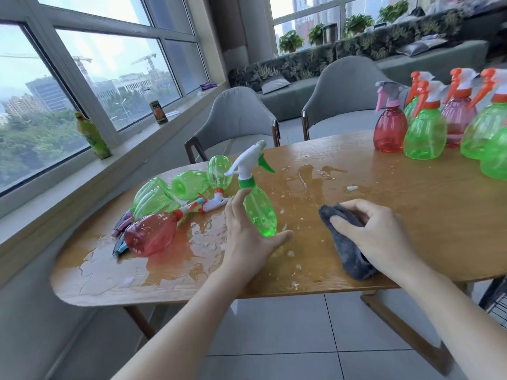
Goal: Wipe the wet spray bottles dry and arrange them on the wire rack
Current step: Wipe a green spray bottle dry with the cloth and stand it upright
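My left hand (pixel 247 237) cups the upright green bottle (pixel 258 207); right of it, my right hand (pixel 375 237) clenches the cloth (pixel 345 242).

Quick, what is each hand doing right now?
Left hand: open, fingers straight, around the upright green spray bottle; contact cannot be told.
Right hand: gripping the grey cloth.
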A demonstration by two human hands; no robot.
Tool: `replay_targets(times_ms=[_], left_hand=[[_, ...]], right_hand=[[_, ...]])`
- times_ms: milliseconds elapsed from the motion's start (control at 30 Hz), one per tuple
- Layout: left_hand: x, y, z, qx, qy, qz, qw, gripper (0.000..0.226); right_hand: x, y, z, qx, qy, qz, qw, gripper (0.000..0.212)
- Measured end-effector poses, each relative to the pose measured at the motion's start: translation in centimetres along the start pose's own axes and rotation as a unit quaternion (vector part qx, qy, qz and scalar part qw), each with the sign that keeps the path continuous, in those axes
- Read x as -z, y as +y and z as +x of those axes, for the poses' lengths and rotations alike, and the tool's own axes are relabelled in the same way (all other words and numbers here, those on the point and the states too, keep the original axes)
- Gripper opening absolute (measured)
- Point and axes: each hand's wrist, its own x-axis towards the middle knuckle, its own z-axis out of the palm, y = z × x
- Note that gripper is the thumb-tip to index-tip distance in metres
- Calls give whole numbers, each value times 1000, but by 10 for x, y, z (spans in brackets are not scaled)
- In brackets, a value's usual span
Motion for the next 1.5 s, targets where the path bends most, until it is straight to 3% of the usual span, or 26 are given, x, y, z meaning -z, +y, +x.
replay_targets(times_ms=[167, 400, 767, 900, 1067, 1300, 1500], left_hand=[[4, -9, 29, 17, -28, -15, 999, 117], [10, -21, 48, 15, -52, -7, 998, 104], [10, 28, -7, 31, -192, -164, 967, 92], [5, 36, -17, 20, -218, -179, 959, 89], [7, 35, -16, 27, -221, -193, 956, 88], [2, 37, -11, 25, -213, -200, 956, 82], [0, 28, -6, 33, -220, -239, 945, 84]], right_hand=[[1, -1, -1, 8, -4, -1, 1000, 14], [3, -2, 1, 19, -5, 12, 1000, 13], [1, 1, 11, 45, -3, 81, 996, 26], [-6, -2, 15, 56, 27, 133, 989, 23], [-15, -10, 17, 107, 24, 196, 974, 35], [-14, -10, 16, 193, 18, 99, 976, 24], [-12, -6, -6, 310, -2, -29, 950, 22]])
